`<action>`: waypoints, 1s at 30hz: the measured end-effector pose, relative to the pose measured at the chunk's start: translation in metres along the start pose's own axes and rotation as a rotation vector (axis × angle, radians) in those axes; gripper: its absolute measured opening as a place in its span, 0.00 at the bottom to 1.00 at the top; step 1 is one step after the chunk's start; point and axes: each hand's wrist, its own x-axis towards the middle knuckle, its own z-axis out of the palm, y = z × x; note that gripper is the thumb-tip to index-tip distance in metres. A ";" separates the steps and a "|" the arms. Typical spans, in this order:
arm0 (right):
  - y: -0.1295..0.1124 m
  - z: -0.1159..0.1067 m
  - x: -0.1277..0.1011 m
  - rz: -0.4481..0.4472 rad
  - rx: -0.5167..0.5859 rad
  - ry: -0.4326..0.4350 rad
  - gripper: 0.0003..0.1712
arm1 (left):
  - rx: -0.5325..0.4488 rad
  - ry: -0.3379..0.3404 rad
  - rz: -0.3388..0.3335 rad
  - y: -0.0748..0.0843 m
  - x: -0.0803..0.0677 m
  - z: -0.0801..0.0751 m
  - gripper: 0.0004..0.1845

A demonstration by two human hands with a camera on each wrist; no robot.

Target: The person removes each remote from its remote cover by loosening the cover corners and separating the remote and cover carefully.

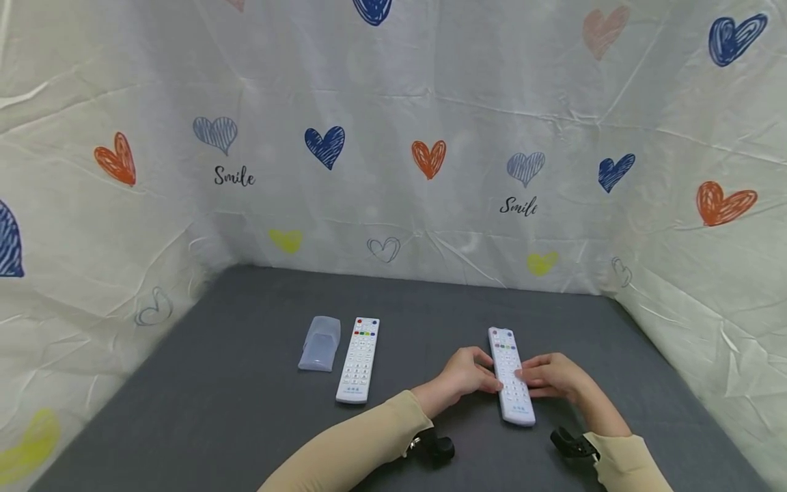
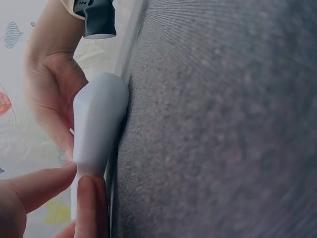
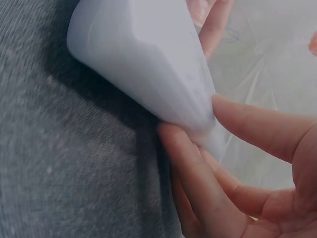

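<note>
A white remote control [image 1: 509,376] lies on the table at the right, its colored buttons paler than those of the other remote, as if seen through a frosted cover. My left hand [image 1: 465,372] holds its left edge, with the thumb [image 2: 47,184] at the upper edge and fingertips against the side. From the other side my right hand [image 1: 556,377] pinches the right edge, its thumb [image 3: 257,121] on top and the fingers along the side near the cloth. In the right wrist view the pale, smooth end of the remote [image 3: 143,64] fills the top.
A second white remote control [image 1: 359,360] lies left of center, buttons up. Beside it is a translucent, frosted sleeve [image 1: 320,344]. Dark grey cloth covers the table [image 1: 246,383]. White sheets with printed hearts [image 1: 428,159] enclose the back and sides.
</note>
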 end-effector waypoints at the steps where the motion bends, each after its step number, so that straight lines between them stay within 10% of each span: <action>1: -0.001 0.000 0.000 0.000 0.010 0.003 0.31 | -0.008 0.004 0.007 0.000 0.000 -0.001 0.21; 30: -0.030 0.005 -0.009 -0.207 0.133 0.160 0.39 | -0.043 0.155 0.170 0.030 0.005 -0.024 0.16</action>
